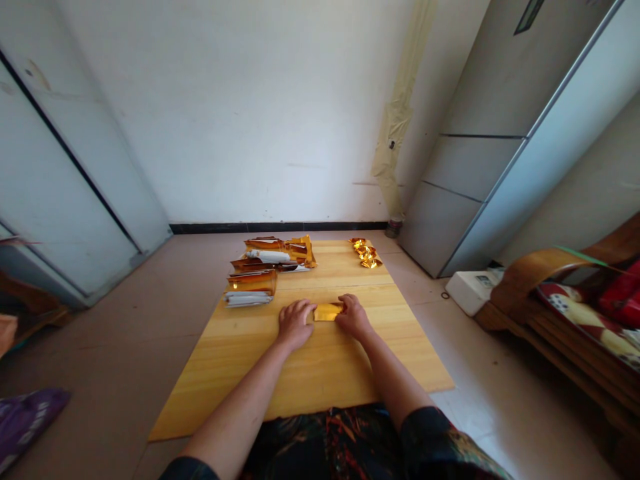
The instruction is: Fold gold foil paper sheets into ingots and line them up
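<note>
A small rectangle of gold foil paper (326, 312) lies on the wooden board in front of me, its shiny side showing. At its left end, my left hand (296, 325) holds the edge with curled fingers and thumb. The opposite end is pinched by my right hand (354, 316), whose fingertips partly cover the foil. Behind my left hand sit stacks of gold and white paper sheets (253, 283), with another larger bundle of foil sheets (280, 253) beyond them. Several folded, shiny gold foil pieces (367, 253) are heaped at the board's far right corner.
The wooden board (240, 373) rests low over a tiled floor. A grey refrigerator (465, 167) stands at the back right, with a white box (467, 292) and a wooden seat (565, 320) nearby. A purple bag (33, 423) lies at left.
</note>
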`<state>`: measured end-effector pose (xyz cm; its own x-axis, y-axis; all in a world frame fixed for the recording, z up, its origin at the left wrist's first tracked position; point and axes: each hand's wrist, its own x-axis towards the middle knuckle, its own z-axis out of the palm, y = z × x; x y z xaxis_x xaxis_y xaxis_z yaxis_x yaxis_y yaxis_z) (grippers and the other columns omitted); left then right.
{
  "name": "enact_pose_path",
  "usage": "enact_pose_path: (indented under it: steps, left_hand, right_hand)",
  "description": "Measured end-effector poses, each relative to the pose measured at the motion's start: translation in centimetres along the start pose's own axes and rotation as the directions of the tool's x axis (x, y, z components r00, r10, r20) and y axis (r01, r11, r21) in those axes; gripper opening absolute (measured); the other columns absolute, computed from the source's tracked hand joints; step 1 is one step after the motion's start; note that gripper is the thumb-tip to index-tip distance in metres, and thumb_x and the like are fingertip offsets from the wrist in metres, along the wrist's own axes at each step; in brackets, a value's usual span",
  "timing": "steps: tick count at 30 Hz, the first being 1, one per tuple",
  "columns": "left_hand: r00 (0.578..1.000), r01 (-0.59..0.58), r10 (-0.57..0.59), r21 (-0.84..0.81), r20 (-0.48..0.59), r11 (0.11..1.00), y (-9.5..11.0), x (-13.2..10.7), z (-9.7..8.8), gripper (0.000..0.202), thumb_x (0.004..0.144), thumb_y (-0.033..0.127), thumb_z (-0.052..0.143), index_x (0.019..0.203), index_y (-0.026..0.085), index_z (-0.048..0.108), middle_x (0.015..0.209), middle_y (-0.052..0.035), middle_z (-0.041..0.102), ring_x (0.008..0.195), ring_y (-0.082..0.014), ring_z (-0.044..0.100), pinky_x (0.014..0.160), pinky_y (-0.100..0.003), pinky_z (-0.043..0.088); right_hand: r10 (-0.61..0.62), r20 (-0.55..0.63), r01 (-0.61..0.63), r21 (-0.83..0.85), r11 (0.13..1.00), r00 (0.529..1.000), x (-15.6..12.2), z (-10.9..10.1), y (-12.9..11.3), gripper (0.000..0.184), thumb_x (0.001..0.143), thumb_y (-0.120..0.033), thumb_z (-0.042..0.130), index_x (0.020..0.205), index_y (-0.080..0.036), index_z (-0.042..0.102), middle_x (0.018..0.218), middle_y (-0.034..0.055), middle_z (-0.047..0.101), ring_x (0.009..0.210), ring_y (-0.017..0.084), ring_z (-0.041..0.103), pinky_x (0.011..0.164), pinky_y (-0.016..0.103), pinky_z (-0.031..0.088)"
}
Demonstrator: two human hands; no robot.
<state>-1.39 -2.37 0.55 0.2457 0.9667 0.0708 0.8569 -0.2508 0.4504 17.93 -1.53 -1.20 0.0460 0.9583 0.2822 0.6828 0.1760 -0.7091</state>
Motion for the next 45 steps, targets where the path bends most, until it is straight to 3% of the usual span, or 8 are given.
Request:
enact_pose_path:
  steps: [3, 7, 16, 21, 29, 34, 39, 45]
  left_hand:
    - [0.998, -0.021, 0.02, -0.015, -0.063, 1.0, 0.3, -0.3, 0.0, 0.049, 0.07, 0.022, 0.056, 0.119, 0.03, 0.054, 0.131, -0.0009, 0.053, 0.125, -0.023, 0.041, 0.105, -0.041, 0.025]
    - [0.986, -0.027, 0.019, -0.047, -0.163, 0.999, 0.6, -0.4, 0.1, 0.043, 0.072, 0.031, 0.061, 0.114, 0.027, 0.053, 0.121, -0.0023, 0.059, 0.116, -0.0223, 0.048, 0.101, -0.039, 0.029]
    - [0.967, -0.081, 0.068, -0.044, -0.247, 0.996, 0.5, -0.5, 0.4, 0.038, 0.067, 0.024, 0.065, 0.104, 0.027, 0.056, 0.111, -0.0007, 0.062, 0.11, -0.0216, 0.051, 0.095, -0.037, 0.032]
    - [0.969, -0.071, 0.061, -0.033, -0.24, 0.997, 0.7, -0.6, 0.3, 0.033, 0.068, 0.023, 0.064, 0.099, 0.026, 0.056, 0.107, -0.001, 0.063, 0.11, -0.0218, 0.051, 0.095, -0.037, 0.033]
    - [0.976, -0.028, 0.02, -0.035, -0.215, 0.999, 0.8, -0.5, 0.5, 0.046, 0.069, 0.03, 0.066, 0.113, 0.025, 0.053, 0.122, -0.0042, 0.059, 0.118, -0.0232, 0.046, 0.102, -0.04, 0.029]
    - [0.969, -0.072, 0.043, -0.11, -0.243, 0.991, 1.0, -0.4, 0.3, 0.03, 0.07, 0.018, 0.064, 0.099, 0.027, 0.061, 0.114, -0.0002, 0.064, 0.116, -0.0206, 0.049, 0.101, -0.037, 0.033]
    - [0.964, -0.163, 0.112, -0.206, -0.241, 0.965, 1.4, -0.3, 0.4, 0.011, 0.074, 0.019, 0.06, 0.082, 0.022, 0.066, 0.094, -0.0021, 0.068, 0.096, -0.019, 0.057, 0.088, -0.033, 0.043]
    - [0.968, -0.156, 0.114, -0.178, -0.225, 0.972, 1.5, -0.3, 0.5, 0.015, 0.073, 0.01, 0.058, 0.078, 0.021, 0.067, 0.087, -0.0021, 0.069, 0.091, -0.0184, 0.057, 0.083, -0.031, 0.043]
  right_hand:
    - [0.002, -0.021, -0.002, 0.022, 1.0, 1.0, -0.1, 0.1, 0.2, 0.032, 0.058, -0.007, 0.051, 0.087, -0.018, 0.061, 0.094, 0.0056, 0.057, 0.079, 0.016, 0.058, 0.076, 0.03, 0.052]
    - [-0.011, -0.083, 0.016, 0.065, 0.998, 0.996, -0.5, 0.3, 0.3, 0.028, 0.058, -0.01, 0.05, 0.083, -0.019, 0.058, 0.09, 0.0035, 0.056, 0.075, 0.016, 0.056, 0.072, 0.03, 0.052]
    - [-0.052, -0.127, 0.069, 0.13, 0.989, 0.991, -0.9, 0.9, 0.9, 0.034, 0.063, -0.012, 0.052, 0.093, -0.018, 0.065, 0.113, 0.0098, 0.058, 0.098, 0.02, 0.06, 0.089, 0.034, 0.05]
    - [-0.033, -0.138, 0.05, 0.12, 0.992, 0.99, -1.0, 1.0, 0.9, 0.028, 0.063, -0.012, 0.054, 0.087, -0.019, 0.065, 0.113, 0.009, 0.059, 0.098, 0.02, 0.06, 0.089, 0.034, 0.05]
    - [-0.019, -0.127, 0.037, 0.138, 0.99, 0.992, -1.2, 0.5, -0.2, 0.012, 0.064, -0.013, 0.05, 0.069, -0.021, 0.056, 0.102, 0.0056, 0.061, 0.097, 0.018, 0.059, 0.086, 0.032, 0.048]
    - [0.041, -0.108, -0.015, 0.231, 0.973, 0.993, -1.2, 0.5, -0.3, 0.009, 0.065, -0.015, 0.047, 0.068, -0.021, 0.053, 0.099, 0.0046, 0.06, 0.084, 0.016, 0.061, 0.076, 0.029, 0.051]
    - [0.013, -0.088, 0.017, 0.331, 0.944, 0.996, -1.3, 0.3, -0.3, 0.005, 0.067, -0.02, 0.049, 0.07, -0.021, 0.052, 0.103, 0.0056, 0.062, 0.085, 0.016, 0.061, 0.076, 0.029, 0.051]
    - [-0.058, -0.067, 0.081, 0.425, 0.902, 0.996, -1.8, -0.5, -1.4, 0.003, 0.069, -0.022, 0.046, 0.071, -0.022, 0.046, 0.088, 0.003, 0.066, 0.08, 0.016, 0.061, 0.075, 0.028, 0.05]
